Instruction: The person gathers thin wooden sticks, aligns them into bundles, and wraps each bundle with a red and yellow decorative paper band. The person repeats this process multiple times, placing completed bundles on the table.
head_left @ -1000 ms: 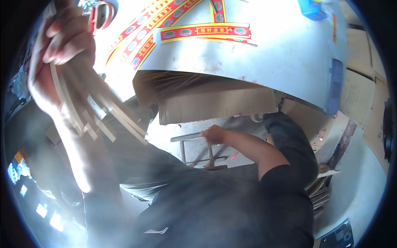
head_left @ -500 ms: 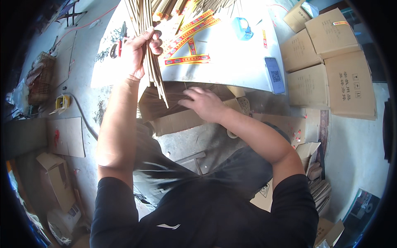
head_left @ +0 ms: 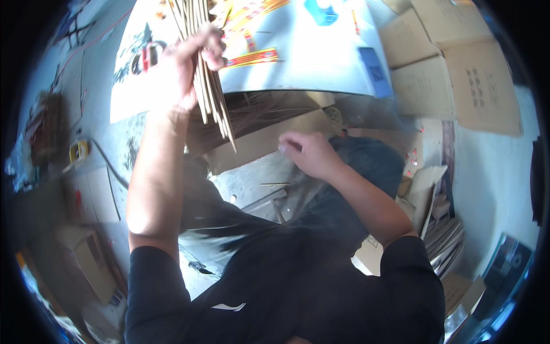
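My left hand (head_left: 192, 60) is closed round a bundle of thin brown sticks (head_left: 211, 94), held tilted above the table's near edge. Their lower ends are uneven and hang over an open cardboard box (head_left: 252, 143). Inside that box lie many thin dark sticks (head_left: 258, 114). My right hand (head_left: 312, 155) is just on the near side of the box, over my leg, its fingers loosely curled in. Nothing shows between them. A single thin stick (head_left: 275, 184) is seen against the floor below the box.
On the white table (head_left: 321, 69) are red-and-yellow printed strips (head_left: 252, 57), scissors (head_left: 148, 56), a blue tape dispenser (head_left: 322, 12) and a phone (head_left: 374, 71). Cardboard boxes (head_left: 427, 86) are stacked at the right. A low stool (head_left: 269, 202) stands between my legs.
My right hand has drawn back from over the box toward me, its fingers curling in. A thin stick now shows against the floor. My left hand keeps its bundle; the view has tilted down.
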Action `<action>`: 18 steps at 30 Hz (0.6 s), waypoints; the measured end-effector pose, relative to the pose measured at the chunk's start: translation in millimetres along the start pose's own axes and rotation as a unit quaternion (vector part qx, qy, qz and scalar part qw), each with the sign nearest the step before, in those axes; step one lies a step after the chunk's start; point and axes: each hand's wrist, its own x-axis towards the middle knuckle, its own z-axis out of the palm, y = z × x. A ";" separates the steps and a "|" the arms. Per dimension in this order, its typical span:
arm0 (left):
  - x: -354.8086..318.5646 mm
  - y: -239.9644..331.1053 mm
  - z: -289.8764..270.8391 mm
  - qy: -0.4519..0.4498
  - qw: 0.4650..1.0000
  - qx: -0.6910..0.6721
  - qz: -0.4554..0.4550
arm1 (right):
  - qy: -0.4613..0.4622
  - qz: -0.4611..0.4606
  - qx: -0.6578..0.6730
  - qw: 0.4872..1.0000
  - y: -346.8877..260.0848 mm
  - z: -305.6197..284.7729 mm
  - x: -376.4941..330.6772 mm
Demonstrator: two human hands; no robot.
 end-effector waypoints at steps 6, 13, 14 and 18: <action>-58.0 -78.8 106.7 -0.086 0.974 0.024 -0.208 | 0.267 -0.087 0.492 0.824 -21.4 -51.6 -40.5; -114.9 -149.6 172.7 -0.154 0.880 0.265 -0.364 | 0.229 -0.077 0.714 0.657 0.8 -66.4 -74.5; -116.6 -150.2 168.7 -0.168 0.874 0.232 -0.392 | 0.194 -0.104 0.729 0.648 5.7 -67.3 -70.4; -102.5 -135.9 154.6 -0.204 0.861 0.215 -0.414 | 0.094 -0.232 0.725 0.642 -15.2 -97.6 -43.0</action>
